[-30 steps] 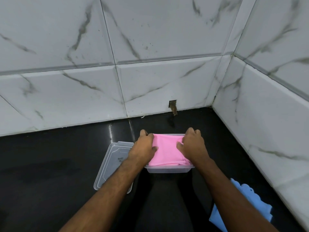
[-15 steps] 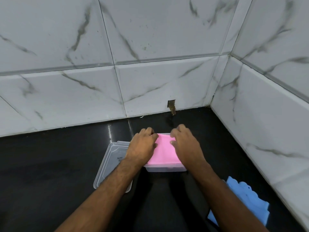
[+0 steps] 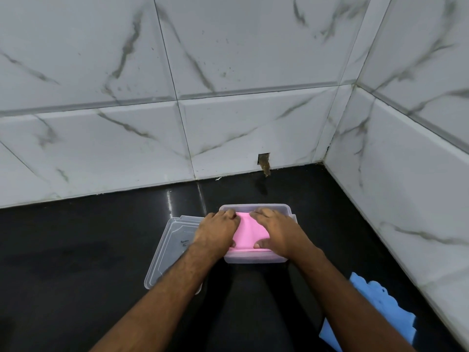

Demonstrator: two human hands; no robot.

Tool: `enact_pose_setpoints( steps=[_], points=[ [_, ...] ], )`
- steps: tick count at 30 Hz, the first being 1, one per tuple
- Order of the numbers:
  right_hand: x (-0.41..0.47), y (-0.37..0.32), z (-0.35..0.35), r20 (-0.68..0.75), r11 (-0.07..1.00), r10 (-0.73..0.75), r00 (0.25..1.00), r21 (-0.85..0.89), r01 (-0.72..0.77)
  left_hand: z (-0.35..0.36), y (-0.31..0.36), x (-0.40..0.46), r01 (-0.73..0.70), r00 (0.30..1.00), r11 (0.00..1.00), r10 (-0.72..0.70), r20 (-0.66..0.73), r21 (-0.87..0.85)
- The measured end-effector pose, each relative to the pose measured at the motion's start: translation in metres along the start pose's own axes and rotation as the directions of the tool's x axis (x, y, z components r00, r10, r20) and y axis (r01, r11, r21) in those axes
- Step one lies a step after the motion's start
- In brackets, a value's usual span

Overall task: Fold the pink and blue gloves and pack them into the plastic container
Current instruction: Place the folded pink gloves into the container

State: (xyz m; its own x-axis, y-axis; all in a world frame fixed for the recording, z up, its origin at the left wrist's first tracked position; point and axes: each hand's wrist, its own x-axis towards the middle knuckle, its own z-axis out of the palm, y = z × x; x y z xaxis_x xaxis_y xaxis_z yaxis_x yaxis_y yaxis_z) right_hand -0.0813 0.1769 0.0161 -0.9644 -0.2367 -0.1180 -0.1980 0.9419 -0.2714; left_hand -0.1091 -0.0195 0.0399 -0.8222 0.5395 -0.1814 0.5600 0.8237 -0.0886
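Packing step, pink half: your left hand (image 3: pixel 215 233) and right hand (image 3: pixel 278 232) press the folded pink glove (image 3: pixel 247 232) into the clear rectangular plastic container (image 3: pixel 253 259), fingers flat, gripping nothing; next fold the blue glove (image 3: pixel 375 308) lying on the black counter (image 3: pixel 76 250).

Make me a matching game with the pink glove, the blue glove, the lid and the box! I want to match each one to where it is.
Things:
1. pink glove
2. blue glove
3. lid
4. box

Places:
A. flat on the black counter, left of the box
B. on the counter by the right wall, not packed yet
C. inside the box, under both hands
D. in the middle of the counter, open on top

Pairs: 1-C, 2-B, 3-A, 4-D
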Motion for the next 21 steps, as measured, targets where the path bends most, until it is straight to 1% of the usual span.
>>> enact_pose_setpoints(
  steps=[2,4,6,9,11,16,21],
  points=[
    [0.000,0.000,-0.001,0.017,1.000,-0.005,1.000,-0.004,0.005,-0.003,0.000,0.001,-0.005,0.999,1.000,0.004,0.032,0.027],
    [-0.001,0.001,0.000,0.002,1.000,-0.001,1.000,-0.015,0.001,-0.006,0.000,0.002,-0.019,0.998,0.999,0.017,0.056,0.040],
    [-0.001,0.002,-0.002,-0.002,1.000,-0.020,1.000,0.009,0.020,-0.008,-0.001,0.001,-0.028,0.996,0.999,0.024,0.090,0.046],
    [-0.001,0.001,-0.004,0.097,0.994,-0.082,0.992,0.084,0.074,-0.011,-0.005,0.000,-0.046,0.988,0.997,0.037,0.153,0.055],
    [0.001,0.001,-0.007,0.158,0.994,-0.091,0.983,0.078,0.080,-0.014,-0.006,0.000,-0.052,0.983,0.998,0.045,0.178,0.033],
    [0.009,-0.001,-0.013,0.236,0.997,-0.057,0.970,0.061,0.044,-0.017,-0.005,0.001,-0.041,0.983,0.999,0.036,0.180,0.028],
    [0.013,-0.005,-0.011,0.248,0.999,-0.034,0.968,0.014,0.032,-0.013,-0.004,0.003,-0.010,0.983,0.998,-0.002,0.185,0.065]
  ],
)
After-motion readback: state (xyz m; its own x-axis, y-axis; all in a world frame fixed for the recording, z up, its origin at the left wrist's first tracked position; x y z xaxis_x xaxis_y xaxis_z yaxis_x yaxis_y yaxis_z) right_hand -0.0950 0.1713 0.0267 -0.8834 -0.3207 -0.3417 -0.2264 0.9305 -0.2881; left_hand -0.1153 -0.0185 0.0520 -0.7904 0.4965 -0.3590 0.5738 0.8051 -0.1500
